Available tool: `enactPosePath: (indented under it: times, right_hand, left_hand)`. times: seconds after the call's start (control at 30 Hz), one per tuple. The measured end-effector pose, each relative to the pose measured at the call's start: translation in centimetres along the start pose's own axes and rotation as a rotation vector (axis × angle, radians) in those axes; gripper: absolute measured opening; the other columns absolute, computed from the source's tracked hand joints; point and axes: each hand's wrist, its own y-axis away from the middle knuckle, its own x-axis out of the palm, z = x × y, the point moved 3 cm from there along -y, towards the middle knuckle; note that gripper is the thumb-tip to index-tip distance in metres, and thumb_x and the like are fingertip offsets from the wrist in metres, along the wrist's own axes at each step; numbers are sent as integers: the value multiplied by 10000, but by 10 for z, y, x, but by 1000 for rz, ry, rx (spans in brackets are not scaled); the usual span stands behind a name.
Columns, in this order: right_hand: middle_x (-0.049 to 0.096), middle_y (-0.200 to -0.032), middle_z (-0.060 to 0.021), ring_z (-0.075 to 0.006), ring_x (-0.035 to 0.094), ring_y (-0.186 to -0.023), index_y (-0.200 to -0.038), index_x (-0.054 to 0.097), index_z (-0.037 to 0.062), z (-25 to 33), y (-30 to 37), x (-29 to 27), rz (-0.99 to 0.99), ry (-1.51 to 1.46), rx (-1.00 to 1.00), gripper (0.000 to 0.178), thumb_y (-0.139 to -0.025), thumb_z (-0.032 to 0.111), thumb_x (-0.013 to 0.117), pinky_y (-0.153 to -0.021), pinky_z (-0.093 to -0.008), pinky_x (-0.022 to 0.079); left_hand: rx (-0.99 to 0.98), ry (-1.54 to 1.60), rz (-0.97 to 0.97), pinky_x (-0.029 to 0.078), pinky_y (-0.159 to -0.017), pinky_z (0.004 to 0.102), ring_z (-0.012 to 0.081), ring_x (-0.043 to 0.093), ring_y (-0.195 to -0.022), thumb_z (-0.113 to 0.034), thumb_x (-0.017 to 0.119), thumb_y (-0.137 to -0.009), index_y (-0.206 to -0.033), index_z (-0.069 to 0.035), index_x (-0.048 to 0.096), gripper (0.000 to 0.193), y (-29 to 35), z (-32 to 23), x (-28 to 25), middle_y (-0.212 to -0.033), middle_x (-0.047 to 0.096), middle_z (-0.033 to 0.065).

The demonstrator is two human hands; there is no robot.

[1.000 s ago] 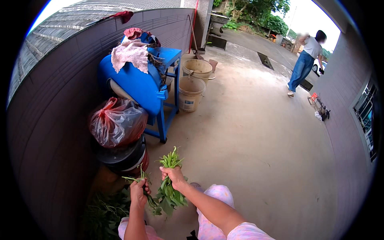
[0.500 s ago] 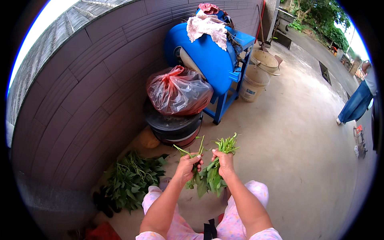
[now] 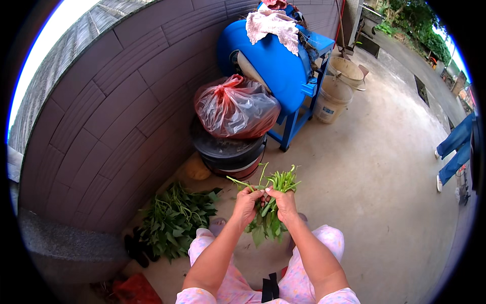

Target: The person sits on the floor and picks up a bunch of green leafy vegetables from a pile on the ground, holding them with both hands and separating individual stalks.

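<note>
My right hand (image 3: 283,203) is closed round a bunch of leafy green stems (image 3: 281,181), cut ends up and leaves hanging below the fist. Beside it, touching at the thumbs, my left hand (image 3: 246,204) pinches a few thin leafy stems (image 3: 239,182) that stick out up and to the left. The fingertips of both hands meet over the stems, so part of the grip is hidden. On the ground to my left lies a large heap of leafy greens (image 3: 174,223).
A knotted clear-red plastic bag (image 3: 235,109) rests on a black-lidded bucket (image 3: 228,154) by the wall. Behind stands a blue machine (image 3: 273,66) draped with a cloth (image 3: 273,28). Pale buckets (image 3: 333,99) stand beyond. A person in jeans (image 3: 455,149) is at far right.
My left hand has moved right, bringing its stems against the bunch in my right hand. The person at far right has shifted, legs now apart. The whole view has turned slightly.
</note>
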Motion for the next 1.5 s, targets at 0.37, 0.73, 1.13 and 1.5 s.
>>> enactPosePath:
  times: [0.37, 0.73, 1.13, 1.5]
  right_hand:
    - [553, -639, -63, -152, 535, -524, -744, 540, 6, -1, 0, 3, 6, 24, -23, 73, -690, -1, 589, -442, -274, 447]
    - [572, -659, -76, -162, 540, -535, -748, 535, -8, 0, -8, -8, -77, 67, -138, 90, -660, -24, 553, -525, -264, 454]
    - [601, -701, -125, -192, 548, -533, -738, 519, -9, 7, -17, -26, -329, -145, -225, 62, -677, -22, 517, -512, -282, 450]
    - [581, -677, -109, -210, 566, -591, -770, 510, 15, 21, -12, -24, -151, -221, -188, 53, -721, 7, 528, -550, -305, 470]
  left_hand:
    - [26, -37, -3, 404, -530, 245, 126, 518, -614, 1, 555, -760, -840, 13, 543, 82, -3, 3, -4, -731, 569, 70]
    - [46, -34, -77, 459, -588, 246, 133, 573, -658, -87, 590, -778, -863, -3, 585, 119, -1, -10, -15, -767, 602, 65]
    - [241, 38, -164, 432, -652, 265, 131, 550, -701, -111, 541, -809, -836, -12, 577, 110, -3, -17, -25, -783, 590, 52]
    - [317, -183, -308, 353, -467, 234, 88, 432, -514, -155, 502, -837, -750, -49, 521, 139, -1, -38, -43, -650, 513, 12]
